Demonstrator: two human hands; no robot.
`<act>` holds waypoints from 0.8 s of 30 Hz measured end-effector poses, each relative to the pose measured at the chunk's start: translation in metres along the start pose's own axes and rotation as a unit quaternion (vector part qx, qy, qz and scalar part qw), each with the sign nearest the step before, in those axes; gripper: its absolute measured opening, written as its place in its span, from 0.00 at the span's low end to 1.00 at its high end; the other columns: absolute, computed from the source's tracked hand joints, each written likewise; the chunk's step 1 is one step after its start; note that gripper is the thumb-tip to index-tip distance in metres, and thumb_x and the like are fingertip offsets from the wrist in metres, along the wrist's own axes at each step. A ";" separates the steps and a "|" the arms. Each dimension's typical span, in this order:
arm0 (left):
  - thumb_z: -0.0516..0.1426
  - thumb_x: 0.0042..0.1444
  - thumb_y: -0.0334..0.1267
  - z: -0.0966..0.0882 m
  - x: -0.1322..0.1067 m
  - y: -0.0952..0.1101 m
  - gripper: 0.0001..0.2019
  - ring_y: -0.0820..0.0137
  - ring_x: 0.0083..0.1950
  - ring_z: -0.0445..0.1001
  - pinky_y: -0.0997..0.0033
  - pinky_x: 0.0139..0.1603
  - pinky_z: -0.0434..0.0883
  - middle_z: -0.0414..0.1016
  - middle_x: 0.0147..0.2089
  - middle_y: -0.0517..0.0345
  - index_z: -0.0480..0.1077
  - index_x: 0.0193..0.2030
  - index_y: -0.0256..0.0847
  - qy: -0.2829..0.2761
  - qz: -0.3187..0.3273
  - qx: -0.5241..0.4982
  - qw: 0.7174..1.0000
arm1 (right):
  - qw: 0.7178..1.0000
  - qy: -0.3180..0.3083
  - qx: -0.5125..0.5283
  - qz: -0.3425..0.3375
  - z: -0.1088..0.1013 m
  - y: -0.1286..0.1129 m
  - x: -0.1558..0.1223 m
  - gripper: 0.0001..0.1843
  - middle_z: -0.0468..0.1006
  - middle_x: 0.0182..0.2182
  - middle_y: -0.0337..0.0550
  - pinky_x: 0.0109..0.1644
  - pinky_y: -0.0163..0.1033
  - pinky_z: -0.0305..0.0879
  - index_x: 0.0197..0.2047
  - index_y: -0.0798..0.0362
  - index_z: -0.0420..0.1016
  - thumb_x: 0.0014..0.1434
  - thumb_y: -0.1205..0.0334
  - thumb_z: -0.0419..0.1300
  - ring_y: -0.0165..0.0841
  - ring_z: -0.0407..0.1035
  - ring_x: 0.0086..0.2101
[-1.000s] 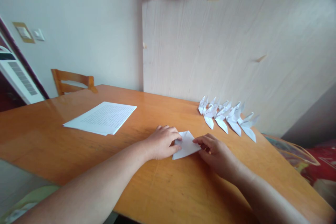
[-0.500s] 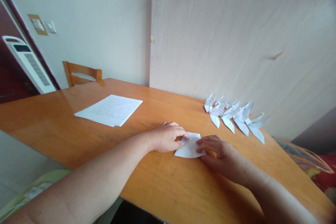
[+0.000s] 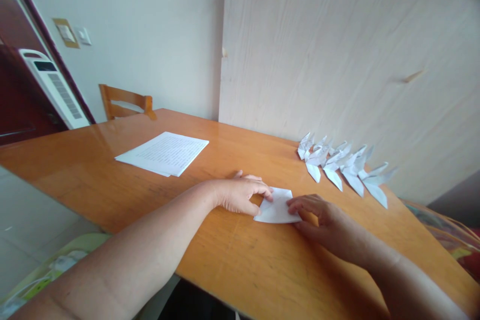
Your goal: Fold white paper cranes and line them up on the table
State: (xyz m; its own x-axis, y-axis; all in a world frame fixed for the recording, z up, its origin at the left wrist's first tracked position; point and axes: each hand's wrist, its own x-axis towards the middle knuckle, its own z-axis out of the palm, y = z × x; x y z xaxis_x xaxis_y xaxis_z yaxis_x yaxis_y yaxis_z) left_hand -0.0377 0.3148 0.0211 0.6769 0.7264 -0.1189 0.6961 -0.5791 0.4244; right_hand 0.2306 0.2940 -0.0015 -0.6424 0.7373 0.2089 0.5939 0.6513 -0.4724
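Observation:
A small folded piece of white paper (image 3: 277,207) lies flat on the orange wooden table (image 3: 240,255). My left hand (image 3: 242,194) rests on its left edge, fingers curled and pressed down on the paper. My right hand (image 3: 322,217) presses its right edge with bent fingertips. Both hands hold the paper against the tabletop. Beyond it, near the wall, several finished white paper cranes (image 3: 343,166) stand in a row.
A stack of printed white sheets (image 3: 163,152) lies at the table's left. A wooden chair (image 3: 125,101) stands behind the far corner. A pale wood panel (image 3: 337,60) backs the table. A white heater (image 3: 54,87) leans at the far left.
The folded paper has been pressed flatter, its raised point now down. Both hands stay on its edges. The view has shifted slightly left and down.

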 end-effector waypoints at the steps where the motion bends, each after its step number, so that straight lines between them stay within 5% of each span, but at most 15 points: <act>1: 0.60 0.51 0.43 0.000 0.000 0.000 0.24 0.55 0.71 0.54 0.36 0.69 0.39 0.66 0.66 0.58 0.69 0.57 0.55 -0.001 -0.001 -0.002 1.000 | 1.000 0.003 0.009 0.003 0.000 0.002 0.000 0.12 0.80 0.45 0.42 0.53 0.44 0.67 0.43 0.47 0.77 0.58 0.70 0.58 0.38 0.72 0.46; 9: 0.61 0.50 0.41 0.002 0.000 0.002 0.21 0.54 0.74 0.47 0.34 0.69 0.35 0.68 0.65 0.58 0.70 0.53 0.53 0.001 0.000 -0.015 1.000 | 0.996 0.008 0.085 0.027 -0.001 0.012 -0.002 0.06 0.80 0.45 0.41 0.54 0.44 0.66 0.40 0.45 0.79 0.63 0.59 0.59 0.38 0.72 0.48; 24: 0.62 0.50 0.42 0.002 0.000 0.004 0.18 0.53 0.70 0.56 0.33 0.68 0.39 0.68 0.63 0.56 0.71 0.49 0.52 -0.011 0.007 -0.028 1.000 | 0.991 0.040 0.059 0.113 0.009 0.004 0.013 0.16 0.75 0.30 0.40 0.40 0.40 0.62 0.31 0.51 0.74 0.66 0.52 0.54 0.35 0.69 0.34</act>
State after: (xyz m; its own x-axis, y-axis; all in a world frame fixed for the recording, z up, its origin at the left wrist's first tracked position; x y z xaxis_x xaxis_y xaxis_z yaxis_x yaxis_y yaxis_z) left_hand -0.0342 0.3115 0.0210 0.6922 0.7096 -0.1320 0.6722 -0.5672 0.4758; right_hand 0.2202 0.3047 -0.0082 -0.4555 0.8772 0.1517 0.6540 0.4453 -0.6115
